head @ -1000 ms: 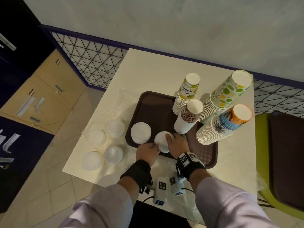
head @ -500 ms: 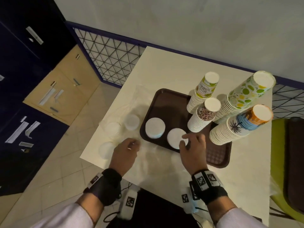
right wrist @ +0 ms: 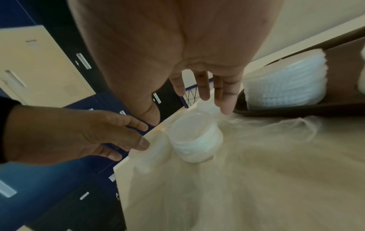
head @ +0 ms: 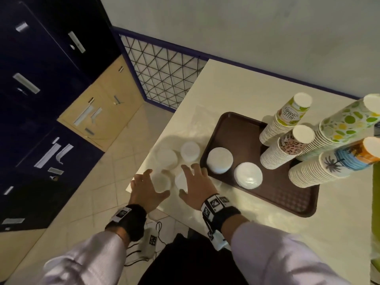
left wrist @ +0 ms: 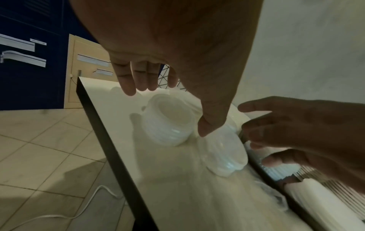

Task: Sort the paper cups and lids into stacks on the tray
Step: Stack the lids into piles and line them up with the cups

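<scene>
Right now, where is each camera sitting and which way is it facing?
Head: worn high, looks down at the table, tray and cup stacks; both hands and sleeves show.
Left wrist: looks along the left hand at a lid stack; right hand enters from the right.
Right wrist: looks along the right hand at another lid stack; left hand enters from the left.
Shared: both wrist views show both hands, open, holding nothing.

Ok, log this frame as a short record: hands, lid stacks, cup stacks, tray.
left hand: open, fingers spread over a lid stack off the tray
right hand: open, above the neighbouring lid stack
tray: brown; two lid stacks, four cup stacks
table: four lid stacks left of the tray
</scene>
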Demonstrator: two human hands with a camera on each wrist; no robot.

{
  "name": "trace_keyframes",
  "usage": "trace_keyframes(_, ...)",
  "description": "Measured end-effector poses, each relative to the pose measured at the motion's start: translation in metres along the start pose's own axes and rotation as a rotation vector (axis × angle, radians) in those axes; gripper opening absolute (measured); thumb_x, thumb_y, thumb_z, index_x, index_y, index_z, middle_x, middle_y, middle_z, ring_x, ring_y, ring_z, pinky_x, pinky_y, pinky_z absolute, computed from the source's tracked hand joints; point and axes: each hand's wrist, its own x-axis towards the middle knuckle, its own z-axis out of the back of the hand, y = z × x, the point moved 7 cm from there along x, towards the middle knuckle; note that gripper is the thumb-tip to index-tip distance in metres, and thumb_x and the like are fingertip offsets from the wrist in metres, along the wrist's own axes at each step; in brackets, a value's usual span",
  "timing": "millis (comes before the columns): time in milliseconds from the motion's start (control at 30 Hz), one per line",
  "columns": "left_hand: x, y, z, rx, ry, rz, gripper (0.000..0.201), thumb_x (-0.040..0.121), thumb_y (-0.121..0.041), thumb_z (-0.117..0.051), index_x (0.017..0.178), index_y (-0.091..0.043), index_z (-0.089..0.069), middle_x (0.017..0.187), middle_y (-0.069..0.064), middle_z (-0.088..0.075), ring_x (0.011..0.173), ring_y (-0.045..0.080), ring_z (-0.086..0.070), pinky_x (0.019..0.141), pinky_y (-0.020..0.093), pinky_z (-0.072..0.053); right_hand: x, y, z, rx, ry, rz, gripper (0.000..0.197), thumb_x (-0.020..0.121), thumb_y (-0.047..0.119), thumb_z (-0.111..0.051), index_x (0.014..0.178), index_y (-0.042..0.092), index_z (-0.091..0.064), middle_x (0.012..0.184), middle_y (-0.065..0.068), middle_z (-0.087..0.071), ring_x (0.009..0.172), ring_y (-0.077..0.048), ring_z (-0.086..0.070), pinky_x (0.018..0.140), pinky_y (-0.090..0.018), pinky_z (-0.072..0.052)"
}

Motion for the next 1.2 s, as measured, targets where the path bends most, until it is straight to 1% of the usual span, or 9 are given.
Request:
trace_keyframes(100, 0.009, 0.004, -0.009, 0.032, 0.039, -0.005, 0.106, 0.076, -0.055, -0.081, 0.156, -0.015, -0.025, 0.147, 0.016, -0.035, 0.139, 0.035, -0.032, 0.115, 0.043, -0.031, 0.012, 0.000, -0.010, 0.003, 0.044, -0.052, 0.078, 0.095, 0.052, -0.053, 0.157, 0.021, -0.016, 0.156, -0.014, -0.023, 0.140, -0.041, -0.028, 0.113, -0.049, -0.037)
trace_keyframes(267, 0.019, 0.005, -0.016, 0.062, 0.076, -0.034, 0.103, 0.074, -0.056, -0.081, 0.153, -0.016, -0.028, 0.138, 0.012, -0.038, 0.127, 0.031, -0.039, 0.109, 0.040, -0.036, 0.026, -0.008, -0.031, 0.000, 0.088, -0.101, 0.073, 0.099, 0.051, -0.047, 0.157, 0.020, -0.015, 0.155, -0.014, -0.027, 0.140, -0.038, -0.029, 0.113, -0.048, -0.038)
trace_keyframes(467, 0.026, 0.003, -0.020, 0.039, 0.099, -0.011, 0.094, 0.076, -0.051, -0.081, 0.150, -0.018, -0.033, 0.133, 0.011, -0.036, 0.125, 0.032, -0.038, 0.104, 0.039, -0.041, 0.042, -0.011, -0.042, -0.028, 0.077, -0.113, 0.074, 0.097, 0.046, -0.057, 0.154, 0.018, -0.020, 0.147, -0.018, -0.033, 0.139, -0.038, -0.032, 0.116, -0.046, -0.034)
trace_keyframes(600, 0.029, 0.003, -0.020, -0.012, 0.120, 0.002, 0.096, 0.071, -0.050, -0.084, 0.148, -0.022, -0.036, 0.131, 0.008, -0.034, 0.125, 0.031, -0.036, 0.101, 0.037, -0.040, 0.049, -0.014, -0.040, -0.071, 0.101, -0.159, 0.086, 0.090, 0.055, -0.064, 0.153, 0.013, -0.023, 0.145, -0.019, -0.031, 0.134, -0.039, -0.034, 0.116, -0.044, -0.030)
trace_keyframes(767, 0.030, 0.008, -0.016, -0.070, 0.129, 0.059, 0.094, 0.064, -0.050, -0.089, 0.140, -0.020, -0.042, 0.123, 0.005, -0.034, 0.121, 0.032, -0.045, 0.101, 0.041, -0.047, 0.052, -0.019, -0.038, -0.089, 0.141, -0.162, 0.086, 0.083, 0.063, -0.068, 0.143, 0.009, -0.040, 0.143, -0.017, -0.028, 0.126, -0.039, -0.038, 0.113, -0.043, -0.033)
trace_keyframes(867, 0.030, 0.010, -0.014, -0.116, 0.107, 0.046, 0.092, 0.063, -0.045, -0.091, 0.136, -0.017, -0.044, 0.119, 0.003, -0.035, 0.115, 0.032, -0.053, 0.100, 0.043, -0.050, 0.051, -0.017, -0.038, 0.000, 0.105, -0.155, 0.085, 0.078, 0.057, -0.077, 0.141, 0.014, -0.040, 0.139, -0.012, -0.029, 0.124, -0.035, -0.038, 0.112, -0.041, -0.035)
trace_keyframes(1033, 0.026, 0.014, -0.014, -0.206, 0.088, 0.019, 0.083, 0.066, -0.032, -0.093, 0.130, -0.016, -0.043, 0.120, 0.001, -0.048, 0.103, 0.023, -0.053, 0.087, 0.035, -0.048, 0.046, -0.015, -0.042, 0.184, 0.064, -0.094, 0.072, 0.076, 0.035, -0.081, 0.129, 0.023, -0.034, 0.125, -0.005, -0.044, 0.118, -0.030, -0.048, 0.102, -0.042, -0.045)
trace_keyframes(1133, 0.024, 0.016, -0.013, -0.262, 0.074, -0.013, 0.083, 0.066, -0.029, -0.094, 0.130, -0.020, -0.041, 0.123, 0.003, -0.050, 0.101, 0.022, -0.053, 0.083, 0.031, -0.044, 0.039, -0.016, -0.043, 0.402, 0.105, -0.099, 0.079, 0.081, 0.026, -0.080, 0.141, 0.031, -0.029, 0.131, -0.005, -0.044, 0.116, -0.027, -0.054, 0.099, -0.041, -0.049)
trace_keyframes(1200, 0.023, 0.018, -0.012, -0.312, 0.061, -0.045, 0.087, 0.065, -0.029, -0.095, 0.133, -0.024, -0.041, 0.124, 0.003, -0.050, 0.103, 0.022, -0.053, 0.084, 0.031, -0.044, 0.035, -0.019, -0.043, 0.499, 0.104, -0.104, 0.078, 0.083, 0.028, -0.079, 0.144, 0.037, -0.030, 0.131, -0.004, -0.045, 0.116, -0.025, -0.054, 0.100, -0.038, -0.047)
